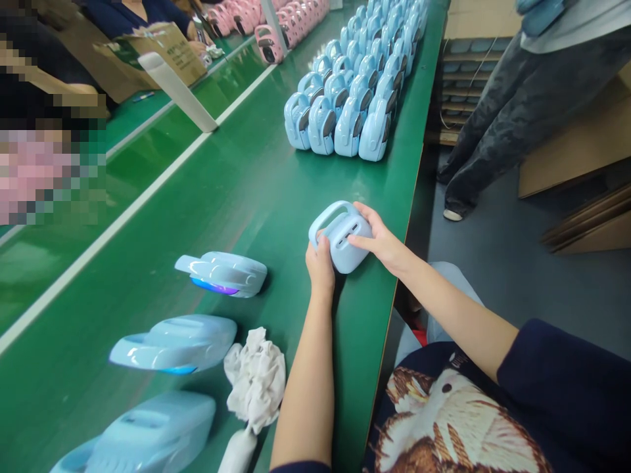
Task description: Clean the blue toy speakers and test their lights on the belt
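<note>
Between my hands is a light blue device (348, 255) with a loop handle, its face with small slots turned up toward me. My left hand (321, 264) grips its lower left side, thumb near the handle. On the right side, my right hand (377, 238) holds it, thumb at the slots and fingers behind the top edge. Left of my forearm lie three similar blue devices, one (227, 273) showing a blue-purple light. A crumpled white cloth (256, 380) lies beside them, touching a white bottle-like object (238, 450).
Rows of blue devices (323, 125) stand farther up the green table (236, 197). A white post (177, 92) rises by a pale strip. Pink devices (269, 45) stand beyond. Another person's legs (513, 98) are at the right, near cardboard (572, 144).
</note>
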{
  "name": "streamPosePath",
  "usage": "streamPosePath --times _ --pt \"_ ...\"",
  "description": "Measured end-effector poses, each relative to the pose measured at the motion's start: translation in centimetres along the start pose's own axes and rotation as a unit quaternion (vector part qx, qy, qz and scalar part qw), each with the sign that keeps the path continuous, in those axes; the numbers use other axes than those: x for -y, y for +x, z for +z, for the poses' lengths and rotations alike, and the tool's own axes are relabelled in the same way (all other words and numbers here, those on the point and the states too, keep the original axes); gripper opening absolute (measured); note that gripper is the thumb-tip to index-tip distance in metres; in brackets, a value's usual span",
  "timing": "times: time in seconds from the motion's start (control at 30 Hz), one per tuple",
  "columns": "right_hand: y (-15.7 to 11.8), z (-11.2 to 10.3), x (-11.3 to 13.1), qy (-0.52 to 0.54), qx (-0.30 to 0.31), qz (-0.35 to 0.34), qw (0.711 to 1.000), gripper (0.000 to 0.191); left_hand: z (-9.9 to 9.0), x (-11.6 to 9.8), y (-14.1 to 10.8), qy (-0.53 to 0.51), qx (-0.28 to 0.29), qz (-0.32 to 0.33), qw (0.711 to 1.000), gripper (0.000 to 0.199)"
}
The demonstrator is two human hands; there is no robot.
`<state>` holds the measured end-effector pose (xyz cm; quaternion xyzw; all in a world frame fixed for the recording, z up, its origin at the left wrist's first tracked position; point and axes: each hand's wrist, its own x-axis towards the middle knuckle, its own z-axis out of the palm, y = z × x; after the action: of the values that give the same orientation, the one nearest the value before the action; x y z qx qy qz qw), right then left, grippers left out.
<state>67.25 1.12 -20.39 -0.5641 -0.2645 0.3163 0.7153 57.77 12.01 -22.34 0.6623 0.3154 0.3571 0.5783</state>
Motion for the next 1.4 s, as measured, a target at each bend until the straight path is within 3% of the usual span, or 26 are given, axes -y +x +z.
streamPosePath --times 0.3,0.57,0.73,0.83,0.97,1.4 --pt "-0.1 0.7 0.2 0.012 -0.043 0.010 0.999 0.075 -0.1 -0.9 -0.2 0.014 0.005 0.003 1.000 0.052" --pt "0.0 1.2 0.3 0.010 -0.073 0.022 0.997 0.072 -0.2 -0.4 -0.4 0.021 0.011 0.026 0.999 0.050" --pt "-1.0 0.3 -1.1 0.019 -0.051 -0.025 0.998 0.064 -0.3 0.0 -0.7 0.013 0.056 0.120 0.991 0.050" --pt "-1.6 0.0 -2.4 0.027 -0.087 -0.062 0.994 0.050 -0.4 -0.2 -0.9 0.035 0.084 0.199 0.976 0.048" --pt "-1.9 0.3 -3.3 0.025 -0.121 -0.115 0.986 0.043 -0.4 -0.6 -1.1 0.045 0.100 0.251 0.962 0.034" --pt "-2.1 0.2 -3.3 -0.024 -0.139 -0.100 0.985 0.047 -0.6 -1.5 -1.2 0.051 0.124 0.224 0.965 0.032"
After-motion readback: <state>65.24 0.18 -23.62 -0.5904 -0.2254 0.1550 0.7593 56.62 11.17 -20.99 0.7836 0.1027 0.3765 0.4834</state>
